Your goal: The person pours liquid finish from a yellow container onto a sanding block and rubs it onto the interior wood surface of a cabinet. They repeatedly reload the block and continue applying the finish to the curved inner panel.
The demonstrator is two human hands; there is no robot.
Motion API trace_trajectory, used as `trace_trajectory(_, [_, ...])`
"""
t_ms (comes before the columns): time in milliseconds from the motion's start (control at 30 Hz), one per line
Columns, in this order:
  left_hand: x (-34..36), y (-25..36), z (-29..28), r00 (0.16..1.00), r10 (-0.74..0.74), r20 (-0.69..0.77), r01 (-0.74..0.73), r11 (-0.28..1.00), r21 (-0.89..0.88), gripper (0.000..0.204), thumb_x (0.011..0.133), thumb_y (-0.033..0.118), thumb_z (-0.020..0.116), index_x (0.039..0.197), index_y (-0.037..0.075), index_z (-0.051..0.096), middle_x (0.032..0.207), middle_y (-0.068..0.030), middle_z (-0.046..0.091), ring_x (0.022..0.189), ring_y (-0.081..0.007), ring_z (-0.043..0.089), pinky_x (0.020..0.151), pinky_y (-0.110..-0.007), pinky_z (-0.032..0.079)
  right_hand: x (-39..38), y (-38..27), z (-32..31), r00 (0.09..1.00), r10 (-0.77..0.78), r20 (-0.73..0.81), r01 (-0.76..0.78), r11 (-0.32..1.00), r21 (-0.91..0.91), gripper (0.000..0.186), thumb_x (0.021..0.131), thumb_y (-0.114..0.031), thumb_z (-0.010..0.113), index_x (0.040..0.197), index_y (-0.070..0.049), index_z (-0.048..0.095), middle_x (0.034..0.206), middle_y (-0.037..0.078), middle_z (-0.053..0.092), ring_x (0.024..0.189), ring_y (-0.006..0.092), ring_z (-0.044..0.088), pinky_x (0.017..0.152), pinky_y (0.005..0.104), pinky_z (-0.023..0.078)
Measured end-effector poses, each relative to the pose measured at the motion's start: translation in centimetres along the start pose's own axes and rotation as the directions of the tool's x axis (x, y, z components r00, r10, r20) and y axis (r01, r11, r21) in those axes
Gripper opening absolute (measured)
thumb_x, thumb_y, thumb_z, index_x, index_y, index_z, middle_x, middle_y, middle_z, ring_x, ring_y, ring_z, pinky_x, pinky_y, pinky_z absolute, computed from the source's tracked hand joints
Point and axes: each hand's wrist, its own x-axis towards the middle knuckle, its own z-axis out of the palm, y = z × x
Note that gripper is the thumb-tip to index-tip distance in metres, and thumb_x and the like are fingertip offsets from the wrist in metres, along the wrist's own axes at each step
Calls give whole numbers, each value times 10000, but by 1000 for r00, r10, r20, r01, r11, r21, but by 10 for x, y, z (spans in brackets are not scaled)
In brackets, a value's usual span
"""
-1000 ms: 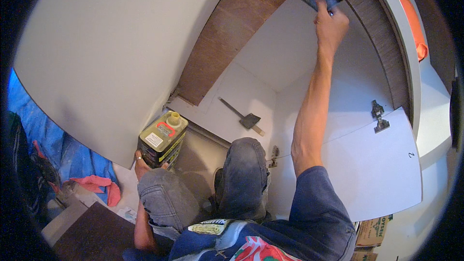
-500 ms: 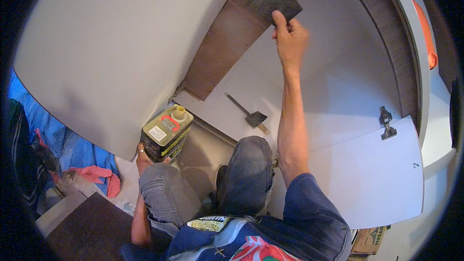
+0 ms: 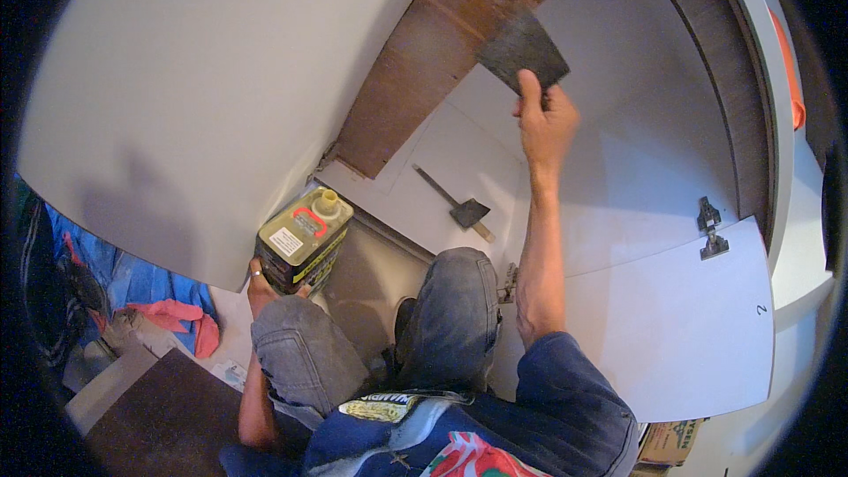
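Note:
My right hand (image 3: 546, 128) is closed on the near edge of a thin, dark square spreader (image 3: 526, 51), thumb on top. The spreader is beside and partly over a brown wood panel (image 3: 402, 93), which has a shiny wet-looking patch near the top. Low on the left, my left hand (image 3: 259, 287) grips the lower side of a rectangular metal can (image 3: 305, 243). The can has a yellow open spout and a red handle, and stands tilted beside my left knee. Some of my left fingers are hidden behind it.
Inside the white cabinet lies a scraper-like tool (image 3: 468, 212) with a dark square piece. An open white cabinet door (image 3: 654, 327) with a metal hinge (image 3: 711, 230) is at right. A large white panel (image 3: 203, 79) rises at left, above a blue tarp (image 3: 159, 287) and pink cloth (image 3: 185, 318).
My right hand has drawn the spreader toward me and slightly right, away from the top of the brown panel. My left hand and the can have stayed almost in place.

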Motion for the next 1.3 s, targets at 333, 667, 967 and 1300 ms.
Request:
trace_trajectory(333, [4, -21, 4, 1000, -26, -4, 26, 1000, -11, 931, 605, 66, 900, 1380, -2, 387, 1215, -171, 633, 1091, -284, 631, 987, -359, 493, 27, -22, 48, 967, -254, 8, 246, 928, -279, 301, 960, -290, 648, 1004, 8, 660, 735, 179, 683, 612, 276, 645, 603, 392, 492])
trace_trajectory(667, [2, 5, -1, 999, -32, 4, 31, 998, 53, 812, 604, 180, 914, 1230, 43, 415, 1122, -219, 649, 1052, -402, 649, 930, -432, 511, 38, -16, 2, 953, -262, -152, 227, 950, -213, 318, 952, -317, 635, 1009, -7, 669, 800, 195, 710, 675, 330, 685, 622, 431, 506])
trace_trajectory(967, [4, -17, 6, 999, 22, -23, -24, 998, -55, 857, 596, 188, 925, 1262, 45, 404, 1111, -216, 659, 1039, -401, 652, 905, -436, 521, 45, -41, -27, 960, -260, -99, 250, 963, -105, 324, 953, -306, 664, 934, 18, 664, 822, 207, 703, 671, 231, 649, 628, 385, 498])
trace_trajectory(1300, [3, -4, 1, 998, -61, 23, 63, 995, -77, 973, 569, 49, 898, 1396, 3, 387, 1230, -175, 621, 1118, -275, 617, 1000, -361, 486, 109, -39, 42, 864, -474, -168, 431, 870, -239, 291, 952, -277, 680, 864, -1, 657, 595, 61, 612, 518, 131, 574, 496, 316, 445])
